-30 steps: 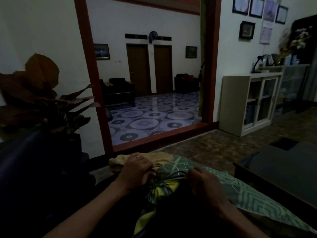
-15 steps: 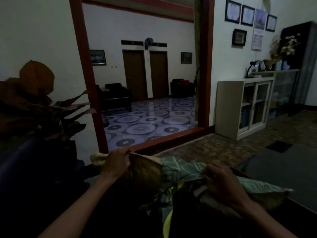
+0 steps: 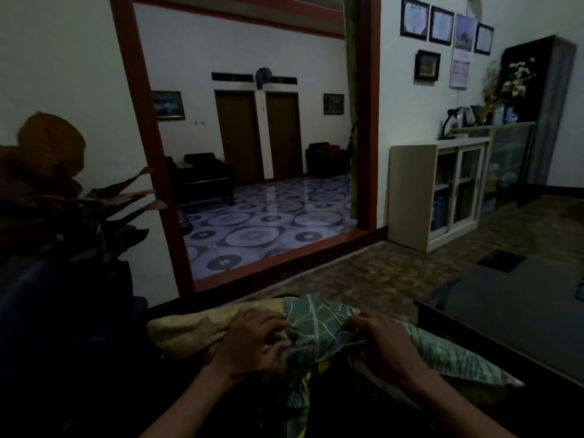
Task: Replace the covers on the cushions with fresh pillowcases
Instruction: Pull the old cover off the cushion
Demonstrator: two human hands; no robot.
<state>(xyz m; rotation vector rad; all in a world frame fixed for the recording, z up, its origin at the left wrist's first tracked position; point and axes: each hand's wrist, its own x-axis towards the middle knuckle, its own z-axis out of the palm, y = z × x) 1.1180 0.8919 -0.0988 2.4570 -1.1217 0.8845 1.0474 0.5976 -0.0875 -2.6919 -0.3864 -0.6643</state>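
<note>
Cushion (image 3: 189, 330), tan, lies across the person's lap, bare end sticking out left; dim light. Green leaf-print pillowcase (image 3: 319, 324) is bunched over its right part. Left hand (image 3: 252, 343) pinches the cover's open edge, right hand (image 3: 385, 346) grips bunched fabric. Best to pull the hem evenly toward the bare end, seating corners first.

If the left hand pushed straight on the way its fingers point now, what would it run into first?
The left hand points rightward, fingers curled at the edge of the green patterned pillowcase. Going on, it would meet that bunched fabric at once, then probably the right hand beyond; depth is unclear in the dim light.
</note>
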